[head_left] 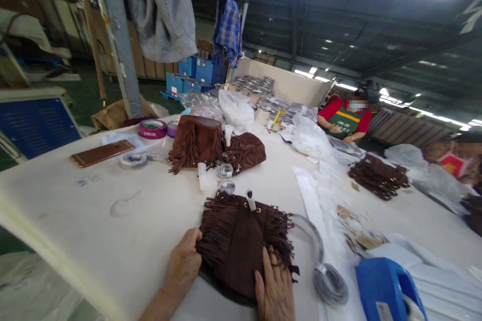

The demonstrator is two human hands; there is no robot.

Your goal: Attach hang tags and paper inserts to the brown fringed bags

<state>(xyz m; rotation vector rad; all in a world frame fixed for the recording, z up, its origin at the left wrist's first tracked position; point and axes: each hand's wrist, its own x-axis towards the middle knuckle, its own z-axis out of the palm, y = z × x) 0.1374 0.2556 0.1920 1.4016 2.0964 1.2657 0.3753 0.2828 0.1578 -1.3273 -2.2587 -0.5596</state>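
A dark brown fringed bag [244, 246] lies on the white table in front of me, its eyelets and a white-wrapped drawcord end at the far side. My left hand [184, 256] is closed on the bag's left edge, thumb on top. Flat on the bag's lower right, over the fringe, rests my right hand [276, 283], fingers stretched out. A wrapped grey strap [329, 283] runs from the bag's right side and ends in a coil on the table. Beyond the bag sit two more brown fringed bags [198, 140] with small wrapped coils beside them.
On the left lie a phone [101, 153] and a purple tape roll [152, 129]. A blue plastic container [389, 288] stands at the near right. Stacked brown fringed pieces [378, 175] lie farther right. A masked co-worker [346, 118] in a green apron stands across the table.
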